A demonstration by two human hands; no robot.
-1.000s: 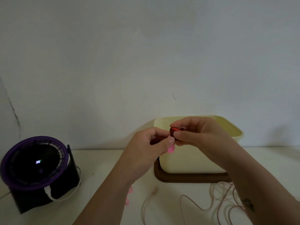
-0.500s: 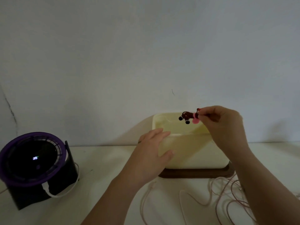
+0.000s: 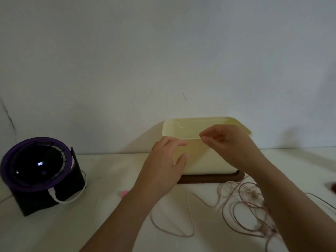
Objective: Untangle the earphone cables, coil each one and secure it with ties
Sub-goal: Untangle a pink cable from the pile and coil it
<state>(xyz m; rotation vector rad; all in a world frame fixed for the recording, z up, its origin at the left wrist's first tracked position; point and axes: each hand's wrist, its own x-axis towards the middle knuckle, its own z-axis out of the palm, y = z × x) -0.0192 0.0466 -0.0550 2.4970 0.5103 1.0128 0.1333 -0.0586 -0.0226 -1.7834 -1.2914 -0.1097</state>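
A tangle of thin pink earphone cable lies on the white table at the lower right, with one loop reaching toward the middle. My left hand rests with relaxed fingers against the front left wall of a cream box. My right hand hovers over the box's front rim, fingers loosely curled, with nothing visible in them. The inside of the box is hidden from here. A small pink tie lies on the table beside my left forearm.
The cream box stands on a dark brown base against the wall. A purple and black desk fan with a white cord sits at the far left. A small dark red object shows at the right edge.
My right hand carried the coiled dark red earphone with its pink tie over the box; now it holds nothing. My left hand moved down onto the box's front wall.
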